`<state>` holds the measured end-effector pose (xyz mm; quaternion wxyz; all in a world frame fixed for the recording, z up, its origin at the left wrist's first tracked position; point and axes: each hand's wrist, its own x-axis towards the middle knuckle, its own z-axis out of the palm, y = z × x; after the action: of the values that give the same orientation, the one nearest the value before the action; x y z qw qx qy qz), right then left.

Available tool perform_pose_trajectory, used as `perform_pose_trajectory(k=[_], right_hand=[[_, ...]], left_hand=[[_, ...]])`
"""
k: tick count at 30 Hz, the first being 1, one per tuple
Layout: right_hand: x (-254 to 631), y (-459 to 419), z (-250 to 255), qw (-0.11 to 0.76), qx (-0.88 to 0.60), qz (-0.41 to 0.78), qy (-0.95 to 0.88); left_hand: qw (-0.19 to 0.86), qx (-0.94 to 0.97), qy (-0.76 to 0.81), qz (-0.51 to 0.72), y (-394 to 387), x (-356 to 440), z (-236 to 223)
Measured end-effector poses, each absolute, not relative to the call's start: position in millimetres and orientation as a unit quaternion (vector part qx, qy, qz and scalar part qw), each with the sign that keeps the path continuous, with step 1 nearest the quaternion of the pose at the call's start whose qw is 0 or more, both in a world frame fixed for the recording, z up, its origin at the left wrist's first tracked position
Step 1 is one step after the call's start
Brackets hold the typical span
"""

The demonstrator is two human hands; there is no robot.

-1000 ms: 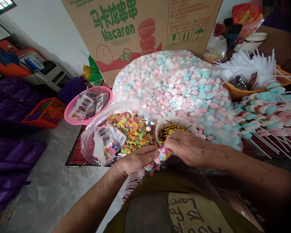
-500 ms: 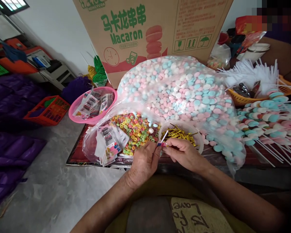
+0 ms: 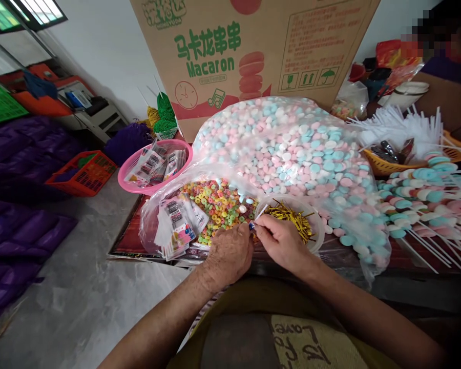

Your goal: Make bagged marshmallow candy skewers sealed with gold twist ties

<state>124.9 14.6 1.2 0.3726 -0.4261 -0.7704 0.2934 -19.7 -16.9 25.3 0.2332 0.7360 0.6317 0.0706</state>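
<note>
My left hand (image 3: 230, 252) is closed around a small printed wrapper, of which a bit of blue and white shows at the fingertips. A thin white stick (image 3: 262, 211) pokes up out of it. My right hand (image 3: 283, 242) meets it from the other side, thumb and finger pinched together at the stick's base; what they pinch is hidden. Just behind the right hand stands a clear round tub (image 3: 319, 237) of gold twist ties (image 3: 292, 218). Beyond the left hand lie colourful ring-shaped candies (image 3: 218, 205) and a stack of printed bags (image 3: 176, 225).
A big clear bag of pastel candy discs (image 3: 292, 143) covers the table's middle, before a cardboard box (image 3: 269, 46). Pink basket (image 3: 123, 177) with printed bags stands left. At right are a yellow basket (image 3: 380, 163) of white sticks and candy skewers (image 3: 426, 205).
My right fingers have drawn in tighter at the stick's base, and my left hand has turned so its back faces up more. The whole view has shifted slightly.
</note>
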Motion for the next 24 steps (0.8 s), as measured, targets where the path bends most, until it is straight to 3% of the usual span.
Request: perform_pose_trajectory(k=[3, 6, 9, 11, 13, 16, 20, 22, 24], right_hand=[[132.7, 23.8, 11.0, 0.415, -0.443, 0.307, -0.733], [140.6, 28.9, 24.5, 0.441, -0.366, 0.152, -0.805], [139.4, 27.1, 28.1, 0.291, -0.151, -0.048, -0.944], [135.0, 24.6, 23.3, 0.202, -0.078, -0.108, -0.970], [130.0, 22.6, 16.6, 0.148, -0.071, -0.116, -0.980], [122.2, 20.1, 13.9, 0.074, -0.164, 0.005, -0.984], [110.0, 14.5, 30.7, 0.008, -0.361, 0.478, -0.801], [103.5, 11.5, 39.5, -0.011, -0.383, 0.667, -0.639], [96.2, 12.3, 43.1, -0.030, -0.372, 0.749, -0.548]], left_hand=[[0.339, 0.703, 0.606, 0.155, -17.7, -28.9, 27.1], [0.452, 0.648, 0.578, 0.205, -17.1, -45.1, 26.7], [0.552, 0.629, 0.508, 0.203, -15.6, -57.0, 25.5], [0.607, 0.639, 0.441, 0.170, -14.9, -61.0, 24.4], [0.583, 0.689, 0.411, 0.128, -15.3, -62.7, 23.0], [0.334, 0.824, 0.451, 0.081, -20.2, -63.2, 21.3], [-0.043, 0.896, 0.425, 0.122, -35.3, -66.0, 19.1], [-0.133, 0.883, 0.395, 0.217, -46.1, -69.8, 14.4], [-0.142, 0.849, 0.406, 0.306, -58.5, -75.4, 5.0]])
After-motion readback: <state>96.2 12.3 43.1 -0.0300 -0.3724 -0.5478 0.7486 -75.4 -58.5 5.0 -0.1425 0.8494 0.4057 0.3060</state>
